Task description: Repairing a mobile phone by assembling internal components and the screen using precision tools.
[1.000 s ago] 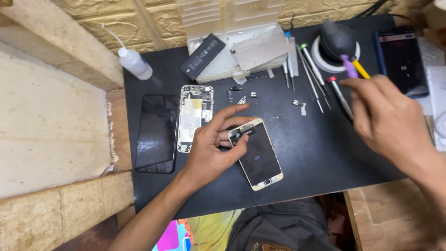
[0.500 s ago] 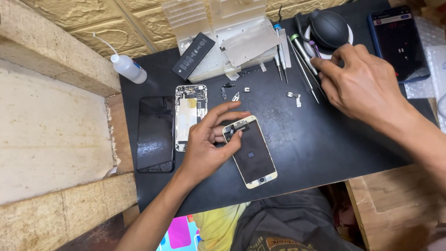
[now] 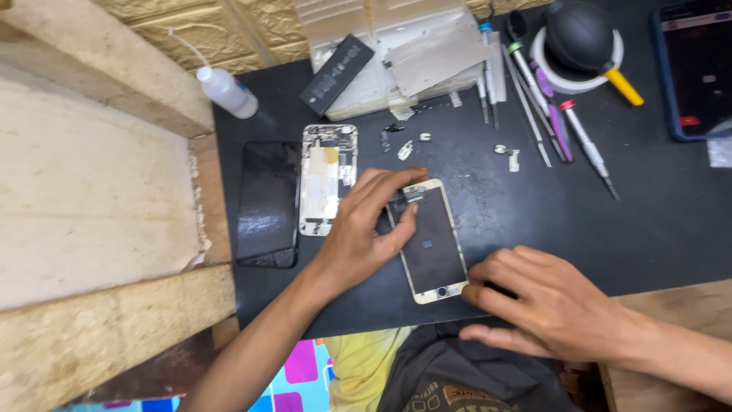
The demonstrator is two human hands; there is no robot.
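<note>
A detached phone display panel (image 3: 431,244) with a pale gold frame lies face down on the black mat (image 3: 610,229). My left hand (image 3: 362,229) grips its top end, index finger over the upper edge and thumb pressed on the back near the small parts there. My right hand (image 3: 549,301) rests on the mat at the panel's lower right corner, fingers bent and fingertips touching the edge; I see nothing in it. An opened phone body (image 3: 324,179) lies just left of my left hand, with a black glass screen (image 3: 267,202) beside it.
Several screwdrivers (image 3: 534,107) lie at the back right by a black air blower (image 3: 579,34). A battery (image 3: 335,72), a metal plate (image 3: 435,57) and small loose parts (image 3: 404,149) are at the back. A squeeze bottle (image 3: 225,90) and a dark phone (image 3: 698,69) flank the mat.
My right hand has come down from the tools at the back right to the panel's lower right corner. My left hand has stayed on the panel's top end.
</note>
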